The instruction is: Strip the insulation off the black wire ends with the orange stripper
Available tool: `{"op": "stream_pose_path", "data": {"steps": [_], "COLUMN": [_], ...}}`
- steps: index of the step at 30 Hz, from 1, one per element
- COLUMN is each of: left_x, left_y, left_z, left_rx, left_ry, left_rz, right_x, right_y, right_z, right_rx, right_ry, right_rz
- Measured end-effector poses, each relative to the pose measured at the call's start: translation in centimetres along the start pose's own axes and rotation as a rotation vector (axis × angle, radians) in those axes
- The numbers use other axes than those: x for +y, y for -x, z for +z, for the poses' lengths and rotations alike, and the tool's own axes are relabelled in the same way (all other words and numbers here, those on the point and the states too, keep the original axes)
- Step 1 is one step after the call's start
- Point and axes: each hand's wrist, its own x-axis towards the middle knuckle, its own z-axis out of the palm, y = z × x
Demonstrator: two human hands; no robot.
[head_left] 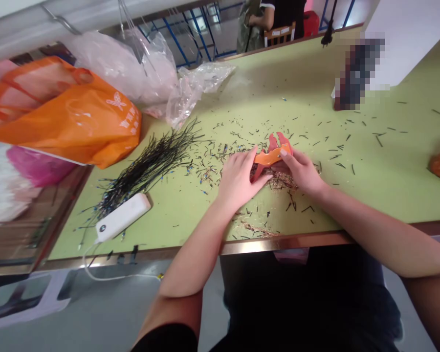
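Gripping an orange plastic hand tool point(273, 156), a person works at a long green table point(315, 73). The right hand point(301, 171) is closed on the tool, with the thumb on top. The left hand point(238, 178) is half curled, and its fingers press near the tool's red end point(257, 173). How hard that hand grips is hard to tell. Two hands on the tool likely keep it steady. Just under the tool is a small heap of brown shreds point(278, 180), so the hands work low, close to the table. Left of the tool lies a big bunch of thin black wires point(146, 168) with blue tips, laid mostly the same way, maybe so they do not tangle. Tiny black bits point(220, 151) lie all around the tool. Farther left of the tool sits a white power bank point(122, 216), and its white cord point(113, 276) hangs off the table edge. An orange bag point(66, 115) and a clear plastic bag point(132, 68) sit farther off.
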Motion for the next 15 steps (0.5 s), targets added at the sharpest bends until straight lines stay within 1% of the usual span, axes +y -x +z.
{"op": "stream_pose_path", "data": {"steps": [1, 2, 5, 6, 7, 8, 9, 10, 11, 12, 13, 14, 15], "left_x": [-0.5, -1.0, -2.1, -2.1, -1.9, -1.5, -0.9, -0.2, 0.4, 0.8, 1.0, 0.9, 0.6], "left_y": [0.0, 0.0, 0.4, 0.6, 0.7, 0.8, 0.8, 0.6, 0.3, 0.1, -0.2, -0.3, -0.4], "left_z": [-0.6, -1.3, -3.1, -3.2, -3.1, -2.7, -2.0, -1.1, -0.3, 0.4, 0.8, 0.9, 0.7], "left_rx": [0.052, 0.149, 0.540, 0.627, 0.681, 0.663, 0.558, 0.407, 0.210, 0.041, -0.087, -0.150, -0.104], "left_ry": [0.057, 0.101, 0.127, 0.111, 0.096, 0.082, 0.075, 0.080, 0.069, 0.055, 0.034, 0.021, 0.028], "left_rz": [0.021, 0.012, 0.016, 0.045, 0.083, 0.125, 0.141, 0.172, 0.182, 0.159, 0.141, 0.130, 0.129], "right_x": [-0.3, -0.7, -1.5, -1.6, -1.7, -1.8, -1.8, -1.7, -1.7, -1.6, -1.6, -1.5, -1.4], "right_y": [-0.1, -0.2, -0.2, -0.1, 0.0, 0.1, 0.2, 0.3, 0.3, 0.4, 0.4, 0.3, 0.2], "right_z": [-0.4, -0.8, -1.4, -1.4, -1.4, -1.3, -1.3, -1.2, -1.2, -1.2, -1.2, -1.3, -1.3], "right_rx": [0.005, 0.008, 0.000, -0.002, -0.002, -0.004, -0.006, -0.003, 0.004, 0.013, 0.025, 0.033, 0.040], "right_ry": [0.021, 0.044, 0.100, 0.105, 0.103, 0.096, 0.088, 0.083, 0.085, 0.093, 0.103, 0.111, 0.116], "right_rz": [-0.010, -0.022, -0.075, -0.088, -0.096, -0.094, -0.084, -0.074, -0.066, -0.059, -0.055, -0.052, -0.050]}}
